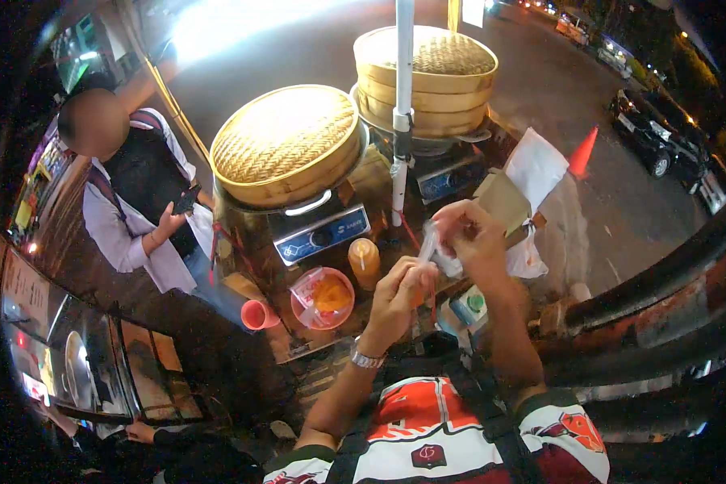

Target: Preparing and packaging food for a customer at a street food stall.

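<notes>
Both hands meet over the right part of the stall table. My left hand [402, 287], with a metal watch on its wrist, pinches the lower left side of a thin clear plastic bag [429, 242]. Higher up and to the right, my right hand [469, 233] has its fingers closed at the bag's upper edge. What the bag holds cannot be made out. Left of the hands stand an orange squeeze bottle [363, 260] and a pink bowl [345, 320] with orange contents and printed packets. A small carton with a green mark [473, 304] lies below the hands.
Two large bamboo steamers [284, 142] [426, 97] sit on gas stoves behind a white pole [403, 121]. A pink cup [259, 315] is at the left edge. White paper [535, 166] and a hanging plastic bag [526, 257] are right. Another person [151, 181] holds a phone at left.
</notes>
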`<state>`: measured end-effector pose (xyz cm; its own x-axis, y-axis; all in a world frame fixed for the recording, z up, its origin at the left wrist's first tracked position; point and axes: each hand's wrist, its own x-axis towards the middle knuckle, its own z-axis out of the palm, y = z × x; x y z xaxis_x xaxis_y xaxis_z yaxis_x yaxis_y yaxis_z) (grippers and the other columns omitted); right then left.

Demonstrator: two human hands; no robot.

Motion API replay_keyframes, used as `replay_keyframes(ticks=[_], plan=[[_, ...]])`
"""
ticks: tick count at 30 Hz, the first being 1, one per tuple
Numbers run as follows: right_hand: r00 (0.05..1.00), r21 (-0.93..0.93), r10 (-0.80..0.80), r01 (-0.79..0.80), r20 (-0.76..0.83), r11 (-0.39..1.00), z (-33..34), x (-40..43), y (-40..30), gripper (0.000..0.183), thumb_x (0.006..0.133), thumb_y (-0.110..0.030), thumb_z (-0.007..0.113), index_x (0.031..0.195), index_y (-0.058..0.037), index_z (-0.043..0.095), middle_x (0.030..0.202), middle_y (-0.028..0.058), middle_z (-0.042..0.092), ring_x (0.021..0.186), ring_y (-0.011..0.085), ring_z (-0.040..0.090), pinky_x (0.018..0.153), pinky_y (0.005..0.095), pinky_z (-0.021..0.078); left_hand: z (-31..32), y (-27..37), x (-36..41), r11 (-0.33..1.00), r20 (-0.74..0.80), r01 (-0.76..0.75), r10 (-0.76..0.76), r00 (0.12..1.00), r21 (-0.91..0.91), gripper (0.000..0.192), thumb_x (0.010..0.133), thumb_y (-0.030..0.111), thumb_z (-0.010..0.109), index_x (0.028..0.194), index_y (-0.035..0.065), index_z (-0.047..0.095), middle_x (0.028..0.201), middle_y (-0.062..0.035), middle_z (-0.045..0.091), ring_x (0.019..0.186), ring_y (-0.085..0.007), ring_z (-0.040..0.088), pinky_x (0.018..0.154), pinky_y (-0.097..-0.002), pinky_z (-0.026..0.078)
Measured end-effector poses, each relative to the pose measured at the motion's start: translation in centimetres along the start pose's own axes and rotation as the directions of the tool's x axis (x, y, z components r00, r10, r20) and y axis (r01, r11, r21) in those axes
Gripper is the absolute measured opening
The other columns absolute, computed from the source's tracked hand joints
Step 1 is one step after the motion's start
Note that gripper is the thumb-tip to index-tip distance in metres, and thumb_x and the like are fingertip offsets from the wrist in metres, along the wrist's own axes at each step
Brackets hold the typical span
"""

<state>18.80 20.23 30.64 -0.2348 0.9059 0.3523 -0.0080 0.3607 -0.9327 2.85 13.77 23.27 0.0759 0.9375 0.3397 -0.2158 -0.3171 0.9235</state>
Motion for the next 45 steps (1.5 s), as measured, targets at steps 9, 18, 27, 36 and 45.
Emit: replay_keyframes(ticks=[9,18,27,36,45], plan=[[0.97,0.137,0.02,-0.055,0.243,0.989,1.5,-3.2,2.6,0.025,0.095,-0.022,0.072,0.109,-0.0014,0.065,0.099,0.0062,0.062,0.09,0.0131,0.065,0.08,0.0266,0.052,-1.9,-0.7,-1.1,0.888,0.136,0.307,-0.276,0.951,-0.343,0.029,0.108,0.025,0.046,0.108,0.0009,0.062,0.099,-0.0038,0.064,0.098,-0.0139,0.061,0.089,-0.0276,0.048],[0.914,-0.317,-0.196,0.315,0.356,0.894,1.2,-3.0,2.4,0.019,0.083,-0.012,0.076,0.086,-0.0036,0.059,0.087,0.0144,0.058,0.08,0.0362,0.063,0.069,0.042,0.0498,-3.1,2.1,-1.8,0.947,0.153,0.321,-0.314,0.937,-0.023,0.03,0.108,0.023,0.048,0.118,-0.0004,0.062,0.098,-0.0026,0.063,0.088,-0.0103,0.058,0.08,-0.0246,0.046],[0.927,-0.311,-0.263,0.341,0.266,0.887,1.9,-3.1,1.0,0.017,0.081,-0.005,0.075,0.086,-0.0015,0.059,0.08,0.0126,0.056,0.075,0.0307,0.06,0.067,0.0379,0.0464,-0.9,2.1,-2.1,0.987,0.067,-0.039,0.029,0.997,0.159,0.024,0.107,0.015,0.049,0.11,-0.0038,0.063,0.107,-0.0079,0.06,0.086,-0.0119,0.055,0.077,-0.0241,0.045],[0.992,-0.206,-0.078,0.097,0.101,0.974,3.0,-6.6,2.7,0.034,0.087,-0.027,0.076,0.103,-0.0065,0.054,0.09,0.0119,0.061,0.079,0.0349,0.062,0.071,0.0399,0.0508,-1.4,1.0,-2.2,0.993,-0.078,-0.043,0.052,0.996,0.113,0.023,0.107,0.015,0.046,0.104,0.0,0.063,0.112,-0.0104,0.062,0.114,-0.019,0.059,0.096,-0.032,0.048],[0.824,-0.403,-0.554,0.549,0.118,0.732,6.0,-7.4,2.7,0.027,0.095,-0.021,0.065,0.115,-0.0064,0.054,0.109,0.0188,0.062,0.1,0.0368,0.06,0.086,0.0455,0.0505,-1.8,0.8,-2.4,0.745,-0.148,-0.027,-0.096,0.984,-0.667,0.022,0.106,0.023,0.051,0.106,0.0054,0.063,0.115,-0.0075,0.061,0.124,-0.025,0.055,0.104,-0.0401,0.045]])
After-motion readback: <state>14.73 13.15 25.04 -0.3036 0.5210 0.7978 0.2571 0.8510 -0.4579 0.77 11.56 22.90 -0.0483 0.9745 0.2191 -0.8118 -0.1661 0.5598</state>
